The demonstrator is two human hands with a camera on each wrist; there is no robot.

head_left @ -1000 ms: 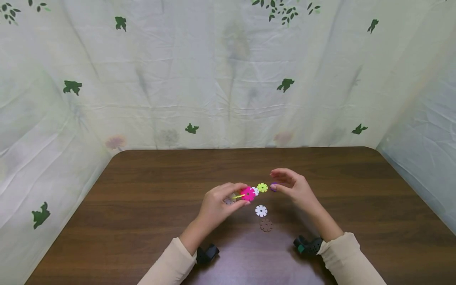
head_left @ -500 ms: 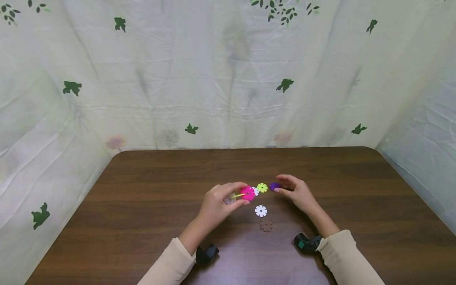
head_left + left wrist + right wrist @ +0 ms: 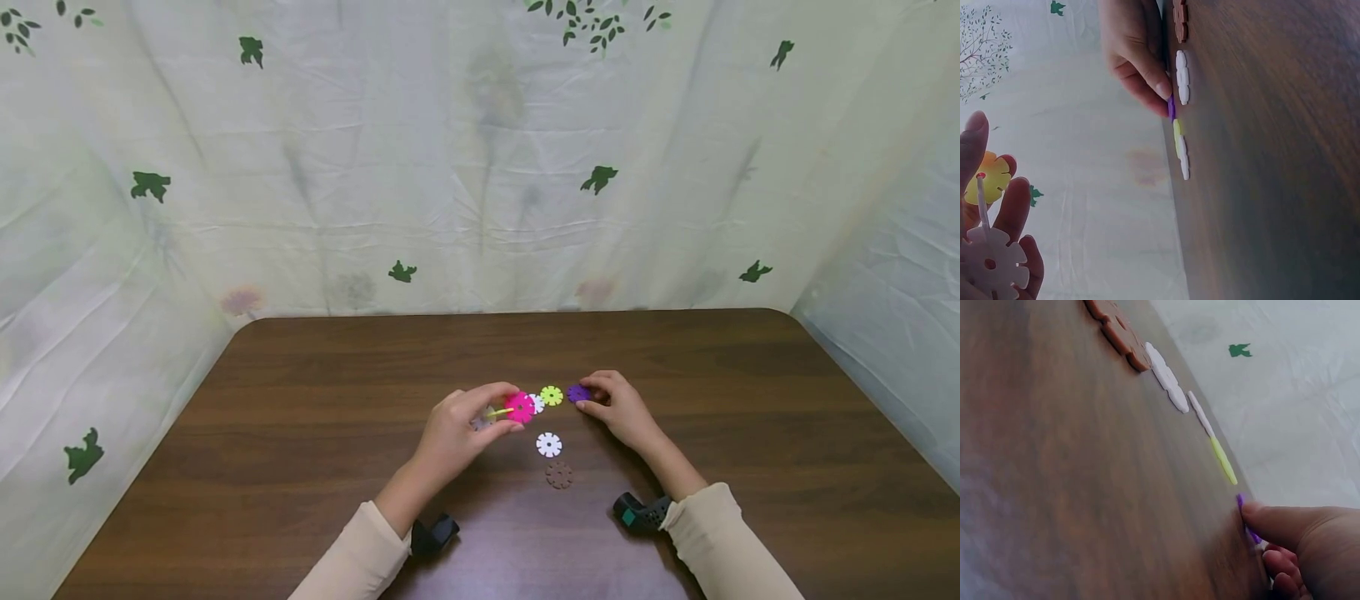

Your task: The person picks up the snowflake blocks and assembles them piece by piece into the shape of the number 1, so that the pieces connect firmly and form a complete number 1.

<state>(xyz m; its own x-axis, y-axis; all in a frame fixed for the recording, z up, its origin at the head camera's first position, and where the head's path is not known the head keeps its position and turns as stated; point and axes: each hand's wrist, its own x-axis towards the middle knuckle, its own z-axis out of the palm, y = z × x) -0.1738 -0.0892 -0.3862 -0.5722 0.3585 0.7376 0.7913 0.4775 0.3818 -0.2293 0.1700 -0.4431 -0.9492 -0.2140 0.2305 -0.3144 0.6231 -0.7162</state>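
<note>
My left hand [image 3: 461, 421] grips a small assembly of notched plastic discs. It includes a pink disc [image 3: 521, 407], a white disc [image 3: 991, 265] and a yellow disc [image 3: 991, 178] set edge-on into one another. My right hand [image 3: 626, 412] pinches a purple notched disc [image 3: 577, 393] between thumb and fingertips, low at the tabletop. Just left of that lies a yellow-green disc [image 3: 551, 396], and beside it a white disc [image 3: 537, 403] partly covered by the pink one in the head view. Fingers hide part of the left-hand assembly.
Nearer the body, a loose white disc [image 3: 549, 445] and a brown disc [image 3: 558, 476] lie on the brown wooden table [image 3: 337, 500]. A pale cloth with green leaf prints [image 3: 480, 167] hangs behind the table. Black cameras [image 3: 435, 533] sit at both wrists.
The right hand has drawn back slightly to the right, uncovering the purple disc, and its thumb and fingers have closed on the disc's edges. The left hand stays in place with its assembly.
</note>
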